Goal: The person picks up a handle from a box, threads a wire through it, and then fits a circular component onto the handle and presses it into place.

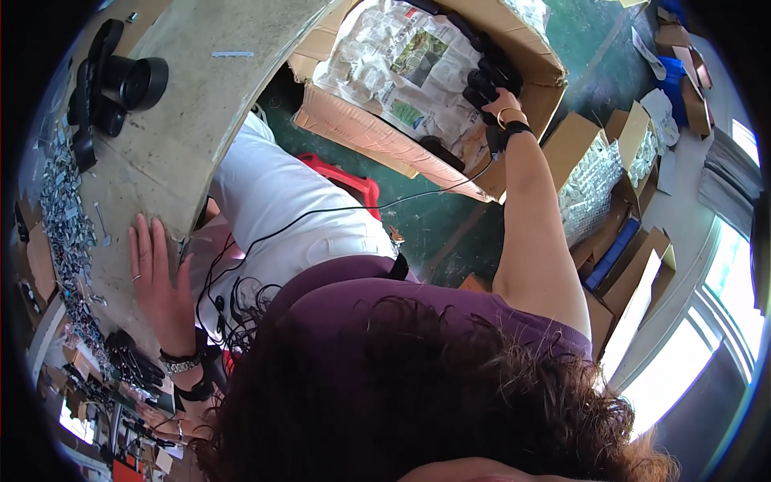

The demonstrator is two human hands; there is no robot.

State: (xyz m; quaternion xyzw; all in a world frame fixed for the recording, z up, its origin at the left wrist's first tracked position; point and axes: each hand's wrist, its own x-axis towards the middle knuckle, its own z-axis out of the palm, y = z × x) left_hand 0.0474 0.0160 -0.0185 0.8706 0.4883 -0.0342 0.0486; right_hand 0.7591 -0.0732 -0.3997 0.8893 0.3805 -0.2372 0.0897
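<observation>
My left hand (161, 277) lies flat on the worn grey tabletop (193, 104), fingers stretched out, holding nothing. To the right, my right arm reaches into a large open cardboard box (377, 136). There my right hand (504, 106) is closed on a black plastic part (482, 87) by the box's right wall; its fingertips are partly hidden. Crumpled newspaper sheets (385, 68) under clear plastic line the box. More black parts (442, 151) lie along its edges. A similar black part with a round cup (144, 84) rests on the table's far left.
Small grey pieces (68, 233) are heaped along the table's left side. A thin black cable (321, 210) runs across my lap to my right wrist. A red stool (345, 181) stands under the box. Cardboard boxes with bubble wrap (594, 189) stand on the right.
</observation>
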